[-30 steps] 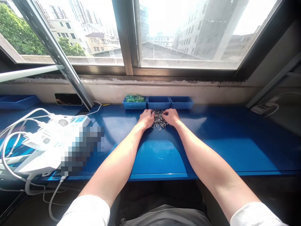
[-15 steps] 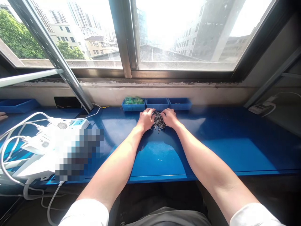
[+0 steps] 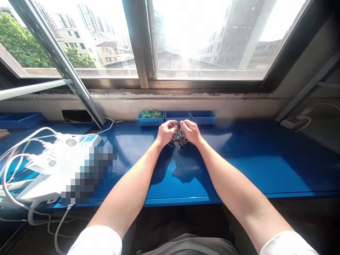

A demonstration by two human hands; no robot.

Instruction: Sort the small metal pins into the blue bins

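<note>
A pile of thin, dark and silvery metal pins (image 3: 180, 139) lies on the blue table (image 3: 180, 191); whether they are screws or rivets is too small to tell. At the pile's left side, slightly above it, my left hand (image 3: 166, 132) has thumb and forefinger closed in a pinch, with what looks like one pin between the tips. My right hand (image 3: 191, 131) is over the right side, fingers curled and pressed together. Its fingertips face away from me, so anything in them is hidden. A small gap separates the two hands.
Behind the pile, three joined blue bins stand by the wall; the left bin (image 3: 151, 122) holds green pieces. White power strips and cables (image 3: 50, 159) crowd the left, beside a pixelated dark patch. A dark phone-like slab (image 3: 77, 116) leans there. Another person's hand (image 3: 3, 133) shows at the left edge.
Both my hands have lifted a little off the sides of the pile. Their fingers have gone from cupping the pins to pinching, and more of the pile shows.
</note>
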